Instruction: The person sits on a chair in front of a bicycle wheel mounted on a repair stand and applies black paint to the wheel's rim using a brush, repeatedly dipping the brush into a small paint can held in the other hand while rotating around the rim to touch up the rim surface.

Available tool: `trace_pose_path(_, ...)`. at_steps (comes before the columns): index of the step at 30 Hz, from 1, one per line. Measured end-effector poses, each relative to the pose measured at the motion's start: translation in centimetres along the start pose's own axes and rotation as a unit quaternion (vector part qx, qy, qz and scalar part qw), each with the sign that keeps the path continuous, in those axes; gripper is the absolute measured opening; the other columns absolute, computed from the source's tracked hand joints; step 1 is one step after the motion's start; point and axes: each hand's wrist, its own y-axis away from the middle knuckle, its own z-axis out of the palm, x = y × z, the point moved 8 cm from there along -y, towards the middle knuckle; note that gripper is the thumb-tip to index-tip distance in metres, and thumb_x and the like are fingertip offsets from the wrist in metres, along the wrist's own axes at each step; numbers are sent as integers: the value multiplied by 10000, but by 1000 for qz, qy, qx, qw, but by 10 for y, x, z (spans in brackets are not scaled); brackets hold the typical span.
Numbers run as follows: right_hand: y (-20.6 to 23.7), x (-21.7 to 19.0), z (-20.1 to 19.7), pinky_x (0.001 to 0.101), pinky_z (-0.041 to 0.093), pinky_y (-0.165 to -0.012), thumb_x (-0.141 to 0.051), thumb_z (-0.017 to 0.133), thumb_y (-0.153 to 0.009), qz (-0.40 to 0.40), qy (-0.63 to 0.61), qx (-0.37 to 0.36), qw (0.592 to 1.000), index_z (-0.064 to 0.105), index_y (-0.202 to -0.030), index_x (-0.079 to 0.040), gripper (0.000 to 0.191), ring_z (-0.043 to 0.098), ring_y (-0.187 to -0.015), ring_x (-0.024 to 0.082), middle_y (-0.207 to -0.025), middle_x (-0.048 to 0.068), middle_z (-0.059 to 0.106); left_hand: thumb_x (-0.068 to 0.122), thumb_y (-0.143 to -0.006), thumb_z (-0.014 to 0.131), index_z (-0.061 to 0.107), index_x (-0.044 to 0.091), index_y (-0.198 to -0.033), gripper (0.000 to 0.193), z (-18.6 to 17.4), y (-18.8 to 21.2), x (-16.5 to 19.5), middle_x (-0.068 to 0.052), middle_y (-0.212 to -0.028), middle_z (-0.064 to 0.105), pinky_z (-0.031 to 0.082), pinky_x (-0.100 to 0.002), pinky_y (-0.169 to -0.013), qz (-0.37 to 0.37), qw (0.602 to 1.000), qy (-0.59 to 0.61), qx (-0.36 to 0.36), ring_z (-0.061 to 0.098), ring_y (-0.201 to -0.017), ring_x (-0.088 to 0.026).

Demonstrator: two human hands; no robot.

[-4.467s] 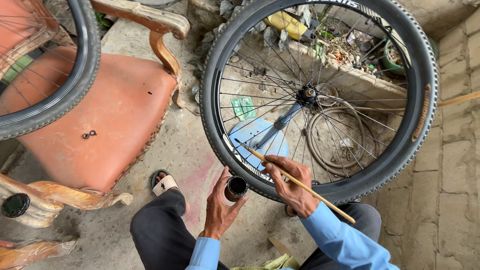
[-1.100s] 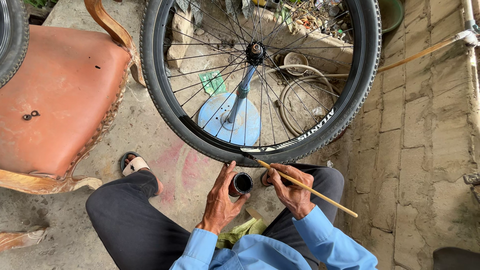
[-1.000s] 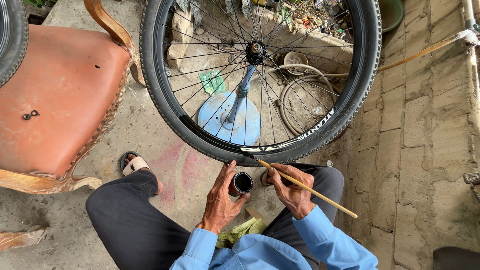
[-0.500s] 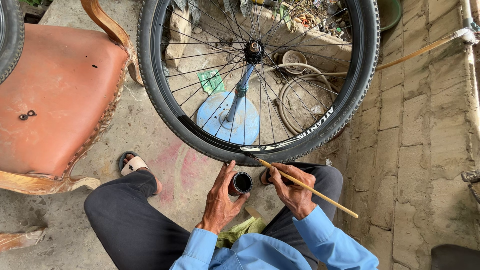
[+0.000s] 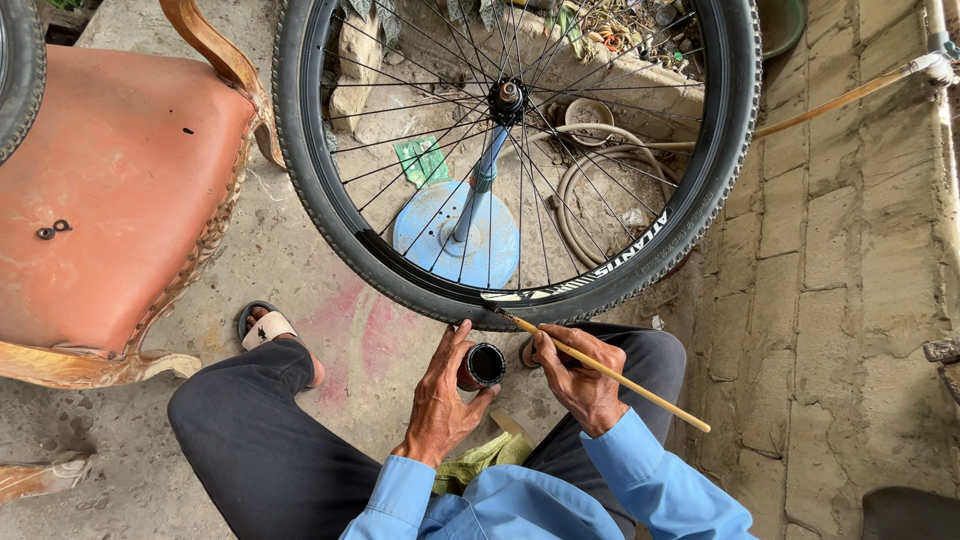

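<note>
At the centre of the scene, a black-tyred bicycle wheel [image 5: 515, 150] is seen upright on a blue round-based stand [image 5: 457, 235], its lower rim just beyond the hands. To the left, a worn red-brown padded chair seat [image 5: 110, 190] with a carved wooden frame is located, with a second tyre [image 5: 20, 80] at the far-left edge. On the ground behind the spokes, a coiled hose [image 5: 600, 190] is laid. A small dark round can [image 5: 484, 365] is grasped from its left side by the left hand [image 5: 440, 395], low and near, between the knees. A thin wooden-handled brush [image 5: 605, 370] is gripped by the right hand [image 5: 580, 375], with the tip set against the tyre's lower edge and the handle slanting toward the near right. A yellow-green cloth [image 5: 480, 455] is seen below the hands.
</note>
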Motion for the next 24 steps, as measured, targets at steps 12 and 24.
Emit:
trace_pose_path(12, 1, 2, -2, 226, 597, -563, -61, 763, -910, 5, -16, -1, 1000, 774, -1002, 20, 123, 743, -657, 112, -774, 86, 766, 173, -742, 894, 484, 74, -1392, 775, 1, 1, -1, -119, -1616, 389, 427, -473, -1166, -17, 1000, -8, -10, 376, -1478, -391)
trace_pose_path(24, 1, 5, -5, 225, 613, -585, -69, 765, -911, 11, -14, -7, 1000, 775, -1018, 22, 140, 764, -693, 117, -791, 85, 775, 174, -744, 886, 484, 74, -1389, 767, 2, -1, 0, -110, -1620, 380, 426, -470, -1167, -15, 1000, -14, -15, 364, -1479, -387)
